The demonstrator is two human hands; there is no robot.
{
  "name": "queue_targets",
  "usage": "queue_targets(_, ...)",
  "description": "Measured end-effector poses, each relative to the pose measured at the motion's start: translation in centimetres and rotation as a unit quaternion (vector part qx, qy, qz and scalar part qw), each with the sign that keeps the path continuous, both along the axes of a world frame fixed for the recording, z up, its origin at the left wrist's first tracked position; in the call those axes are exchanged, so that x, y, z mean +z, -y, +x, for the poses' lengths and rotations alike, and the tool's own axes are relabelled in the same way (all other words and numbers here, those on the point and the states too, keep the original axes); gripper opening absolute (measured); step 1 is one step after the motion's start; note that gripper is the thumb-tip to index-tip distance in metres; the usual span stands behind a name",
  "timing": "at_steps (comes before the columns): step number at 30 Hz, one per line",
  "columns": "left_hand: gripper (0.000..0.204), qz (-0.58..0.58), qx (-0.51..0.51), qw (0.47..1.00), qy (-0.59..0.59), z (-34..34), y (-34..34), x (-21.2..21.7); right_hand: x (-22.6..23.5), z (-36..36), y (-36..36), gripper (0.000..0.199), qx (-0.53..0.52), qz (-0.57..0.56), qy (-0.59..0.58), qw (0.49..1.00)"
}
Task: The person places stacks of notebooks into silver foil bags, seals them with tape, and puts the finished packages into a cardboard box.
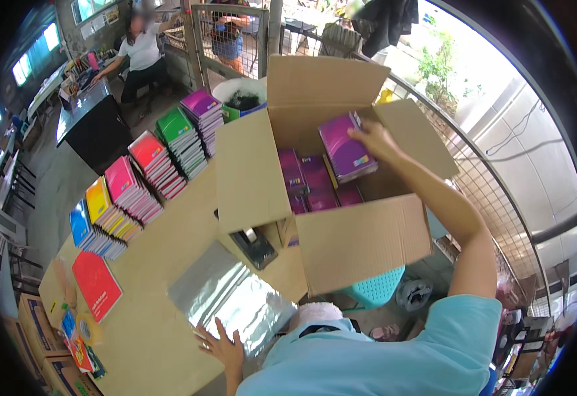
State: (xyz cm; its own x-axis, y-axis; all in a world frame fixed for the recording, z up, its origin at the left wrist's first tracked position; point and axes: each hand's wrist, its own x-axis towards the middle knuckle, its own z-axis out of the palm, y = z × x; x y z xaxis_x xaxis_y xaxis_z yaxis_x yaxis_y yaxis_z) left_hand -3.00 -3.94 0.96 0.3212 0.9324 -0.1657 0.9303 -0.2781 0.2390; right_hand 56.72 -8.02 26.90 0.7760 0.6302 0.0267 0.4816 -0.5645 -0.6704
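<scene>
My right hand (377, 140) grips a stack of purple notebooks (344, 148) by its right edge, inside an open cardboard box (368, 231). Other purple notebooks (316, 178) lie lower in the box, to the left of that stack. Flat on a clear, shiny plastic sheet or bag (232, 297), my left hand (221, 346) rests with its fingers spread. The sheet lies on the wooden table (156, 264) in front of me. How many notebooks the right hand holds cannot be made out.
Stacks of notebooks stand along the table's far edge, among them blue (94, 228), red (153, 162) and green (179, 138) ones. A red booklet (97, 285), a tape roll (89, 328) and a black tape dispenser (255, 249) lie nearby. A turquoise stool (374, 288) shows below the box. A person (143, 53) sits at a far desk.
</scene>
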Motion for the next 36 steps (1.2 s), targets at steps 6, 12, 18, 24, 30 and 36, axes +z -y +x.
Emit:
queue_targets(6,0.072,-0.021,-0.052,0.998,0.016,-1.4,-0.9,-0.2,-20.4,6.7,-3.7,0.109,0.162,-0.151,-0.107,0.969)
queue_targets(12,0.073,-0.04,-0.037,0.998,-0.01,-0.1,-0.8,0.3,-19.4,3.3,-4.1,0.135,0.279,-0.15,0.024,0.948)
queue_targets(18,0.074,-0.024,-0.049,0.998,-0.028,0.3,-1.7,-1.3,-16.5,3.2,-5.7,0.133,0.26,-0.295,0.017,0.919)
queue_targets(24,0.072,-0.016,0.023,0.996,0.079,-1.0,-3.0,0.5,-3.6,2.2,-9.9,0.097,0.32,-0.329,0.244,0.854)
queue_targets(30,0.052,0.071,0.045,0.99,0.117,-3.2,-13.0,3.9,15.8,-17.6,-12.2,0.076,0.382,-0.07,0.19,0.902)
queue_targets(36,0.053,0.383,0.164,0.874,0.248,-8.5,-43.1,14.8,15.8,-31.6,-23.1,0.066,0.688,-0.112,0.266,0.665)
